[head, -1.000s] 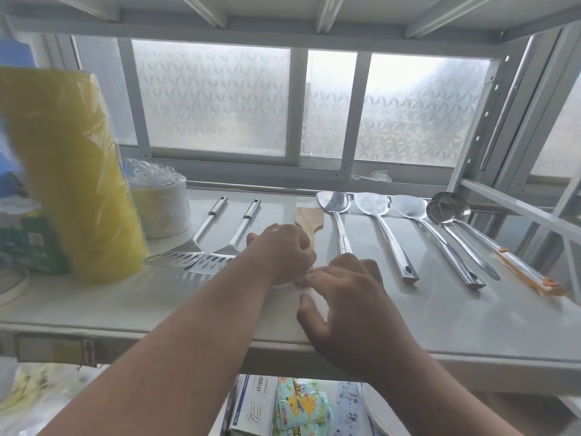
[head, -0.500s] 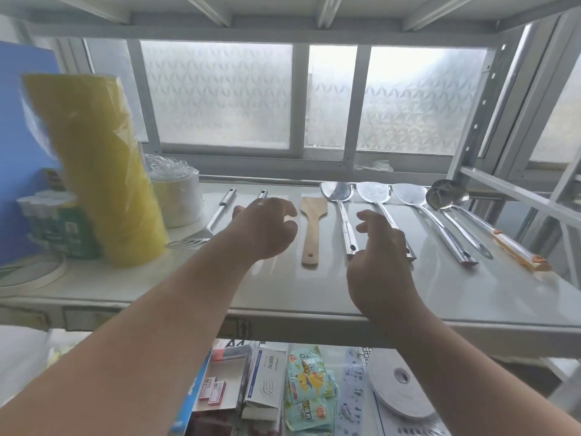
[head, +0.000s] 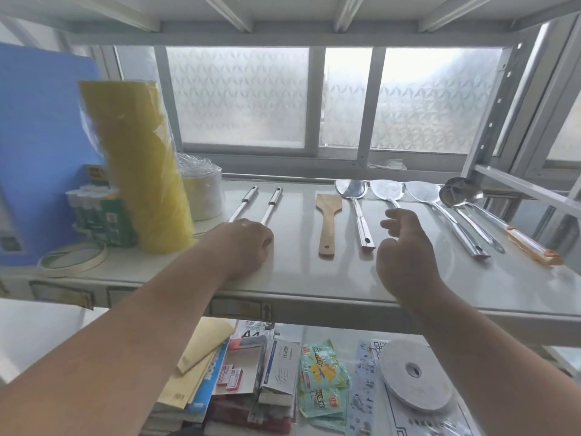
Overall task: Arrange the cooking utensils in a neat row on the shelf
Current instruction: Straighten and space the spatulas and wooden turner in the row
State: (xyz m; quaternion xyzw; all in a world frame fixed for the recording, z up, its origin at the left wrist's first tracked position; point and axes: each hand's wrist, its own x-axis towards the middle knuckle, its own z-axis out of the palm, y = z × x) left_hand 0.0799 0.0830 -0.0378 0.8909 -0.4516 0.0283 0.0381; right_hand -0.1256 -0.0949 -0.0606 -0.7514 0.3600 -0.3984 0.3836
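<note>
Soft daylight pours through the frosted window, glinting off the steel utensils (mild glare only). Frame edges bow with wide-angle distortion; shadows stay faint.

You have a wooden spatula lying mid-shelf, handle toward the front edge; two steel turners left, steel spoons and ladles right.

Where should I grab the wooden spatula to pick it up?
Probably by its thin handle, near the end with the hole. The wooden spatula lies flat on the shelf, handle pointing toward you, with bare space either side, so reach from the front and pinch its two long edges.
</note>
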